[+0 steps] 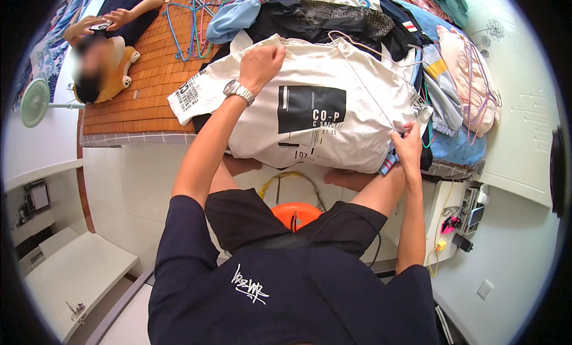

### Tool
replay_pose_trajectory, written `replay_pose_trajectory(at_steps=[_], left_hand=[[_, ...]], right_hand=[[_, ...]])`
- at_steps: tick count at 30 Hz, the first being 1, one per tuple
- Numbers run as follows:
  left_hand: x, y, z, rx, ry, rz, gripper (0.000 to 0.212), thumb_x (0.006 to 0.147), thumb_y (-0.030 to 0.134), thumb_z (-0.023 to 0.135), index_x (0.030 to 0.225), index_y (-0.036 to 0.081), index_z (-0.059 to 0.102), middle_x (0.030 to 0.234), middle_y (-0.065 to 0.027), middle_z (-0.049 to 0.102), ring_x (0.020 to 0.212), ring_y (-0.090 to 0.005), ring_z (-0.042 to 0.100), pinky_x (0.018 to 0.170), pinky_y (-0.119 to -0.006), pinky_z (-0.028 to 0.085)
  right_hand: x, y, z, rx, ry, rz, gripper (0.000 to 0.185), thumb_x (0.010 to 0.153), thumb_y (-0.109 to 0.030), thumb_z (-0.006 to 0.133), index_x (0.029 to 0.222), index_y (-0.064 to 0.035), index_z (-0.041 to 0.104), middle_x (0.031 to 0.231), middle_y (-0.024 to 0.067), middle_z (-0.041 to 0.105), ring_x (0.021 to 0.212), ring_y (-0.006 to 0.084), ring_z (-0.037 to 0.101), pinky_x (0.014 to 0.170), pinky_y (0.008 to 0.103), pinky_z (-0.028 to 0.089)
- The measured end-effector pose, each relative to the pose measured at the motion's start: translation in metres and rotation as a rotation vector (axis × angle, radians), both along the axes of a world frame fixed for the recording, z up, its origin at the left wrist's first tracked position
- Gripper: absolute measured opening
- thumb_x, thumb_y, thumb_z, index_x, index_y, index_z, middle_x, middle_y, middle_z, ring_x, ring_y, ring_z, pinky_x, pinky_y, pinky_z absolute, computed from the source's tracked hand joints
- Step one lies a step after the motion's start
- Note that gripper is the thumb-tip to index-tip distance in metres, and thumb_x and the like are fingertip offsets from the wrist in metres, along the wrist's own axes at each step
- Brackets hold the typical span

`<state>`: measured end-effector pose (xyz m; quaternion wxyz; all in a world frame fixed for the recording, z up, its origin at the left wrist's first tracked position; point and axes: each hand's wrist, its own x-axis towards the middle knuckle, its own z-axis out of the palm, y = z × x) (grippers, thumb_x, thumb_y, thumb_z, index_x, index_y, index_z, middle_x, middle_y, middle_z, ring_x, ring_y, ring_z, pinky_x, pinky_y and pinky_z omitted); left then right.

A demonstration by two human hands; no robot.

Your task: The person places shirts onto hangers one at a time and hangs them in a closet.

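A white T-shirt (254, 117) with black printed graphics lies spread over the front edge of the bed, its neckline facing away from me. My left hand (263, 63), wearing a metal-band watch (239, 91), is curled closed on the shirt's collar at the left. My right hand (407, 144) grips one end of a pale thin clothes hanger (367, 91) beside the shirt's right sleeve (418, 105). The hanger's long straight bar slants across the shirt, its far corner reaches the neckline, and its hook points right.
Behind the shirt are piled clothes (313, 17). Loose coloured hangers (192, 30) lie on the brown bed mat (147, 77). A person (120, 19) at far left holds a phone (100, 27). An orange object (296, 213) stands between my legs.
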<state>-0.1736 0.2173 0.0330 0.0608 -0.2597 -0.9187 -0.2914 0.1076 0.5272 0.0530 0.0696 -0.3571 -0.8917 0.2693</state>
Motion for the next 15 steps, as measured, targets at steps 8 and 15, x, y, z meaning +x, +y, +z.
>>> replay_pose_trajectory(at_steps=[8,15], left_hand=[[-0.049,0.016,-0.029,0.023,-0.272,0.274,0.051,0.084,0.050,0.060,0.064,0.004,0.069,0.067,-0.0156,0.069,0.070,-0.0333,0.069,0.071,-0.042,0.053],[-0.046,0.010,-0.010,0.117,-0.487,0.264,0.045,0.083,0.041,0.056,0.058,0.004,0.065,0.051,-0.0091,0.062,0.055,-0.0245,0.066,0.065,-0.036,0.053]], right_hand=[[-0.030,0.025,0.010,0.141,0.302,0.163,0.034,0.071,-0.008,0.067,0.100,0.0003,0.050,0.091,0.0123,0.053,0.081,0.0264,0.055,0.077,0.0363,0.047],[-0.062,0.028,0.015,0.217,0.276,0.316,0.030,0.069,-0.006,0.065,0.095,-0.0029,0.051,0.089,0.0098,0.048,0.075,0.0242,0.051,0.071,0.0368,0.046]])
